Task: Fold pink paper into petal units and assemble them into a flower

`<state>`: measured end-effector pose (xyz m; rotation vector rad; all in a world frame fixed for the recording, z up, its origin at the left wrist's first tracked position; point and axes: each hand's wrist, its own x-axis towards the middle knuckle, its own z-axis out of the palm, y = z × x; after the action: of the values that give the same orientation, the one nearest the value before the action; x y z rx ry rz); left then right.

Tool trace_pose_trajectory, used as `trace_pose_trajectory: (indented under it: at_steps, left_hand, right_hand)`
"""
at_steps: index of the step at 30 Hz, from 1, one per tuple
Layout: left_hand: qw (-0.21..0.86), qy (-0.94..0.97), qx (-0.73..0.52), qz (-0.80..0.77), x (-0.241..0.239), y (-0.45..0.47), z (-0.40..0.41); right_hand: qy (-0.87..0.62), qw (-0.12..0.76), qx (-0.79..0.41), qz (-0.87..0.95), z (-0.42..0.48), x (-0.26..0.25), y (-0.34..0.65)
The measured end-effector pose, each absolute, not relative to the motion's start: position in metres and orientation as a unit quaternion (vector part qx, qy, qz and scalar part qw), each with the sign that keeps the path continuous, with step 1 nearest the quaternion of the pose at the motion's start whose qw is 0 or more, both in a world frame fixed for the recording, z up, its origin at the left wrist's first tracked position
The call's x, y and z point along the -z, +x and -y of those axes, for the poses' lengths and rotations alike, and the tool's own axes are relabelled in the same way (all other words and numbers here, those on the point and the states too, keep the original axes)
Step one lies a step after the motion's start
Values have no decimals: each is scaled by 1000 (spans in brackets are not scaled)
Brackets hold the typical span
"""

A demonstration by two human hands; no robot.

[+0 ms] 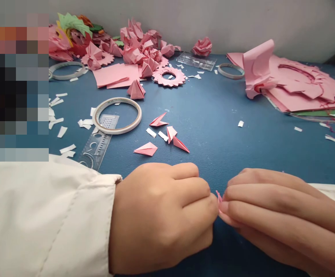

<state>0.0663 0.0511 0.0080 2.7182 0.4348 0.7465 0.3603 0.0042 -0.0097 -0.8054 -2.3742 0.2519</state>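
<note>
A small piece of folded pink paper (pixel 219 198) shows between my two hands, low in the view. My right hand (pixel 277 211) pinches it between thumb and fingertips. My left hand (pixel 167 215) is closed, its curled fingers right against the same spot; whatever its fingertips grip is hidden behind the knuckles. Just beyond my left hand lie several small folded pink paper pieces, among them a kite-shaped piece (pixel 146 149) and a slim pointed one (pixel 181 144). White paper strips (pixel 151 132) lie beside them.
A roll of tape (pixel 117 131) rests on a clear ruler (pixel 102 144) at left. Behind are crumpled pink paper shapes (pixel 144 46), a pink paper ring (pixel 169 77), another tape roll (pixel 231 72) and stacked pink paper (pixel 300 82). White scraps are scattered over the blue table (pixel 202 111).
</note>
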Motion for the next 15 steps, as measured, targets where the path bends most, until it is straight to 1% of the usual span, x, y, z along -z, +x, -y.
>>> trace_pose_trajectory:
  at_steps: [2, 3, 4, 8, 12, 15]
  left_hand:
    - [130, 939, -272, -162, -10, 68, -50]
    - [118, 937, -282, -171, -10, 68, -50]
    - [102, 934, -289, -182, -10, 69, -49]
    - [67, 933, -292, -198, -9, 67, -48]
    - [91, 932, -290, -197, -5, 61, -50]
    - [127, 926, -296, -199, -3, 61, -49]
  right_hand:
    - [-250, 277, -122, 920, -22, 2, 363]
    - [-238, 278, -128, 922, -29, -1, 365]
    - [-239, 294, -136, 915, -35, -3, 366]
    - [-266, 287, -149, 908, -42, -4, 363]
    - [-272, 279, -120, 913, -36, -4, 356]
    - [-272, 287, -124, 910, -36, -3, 357]
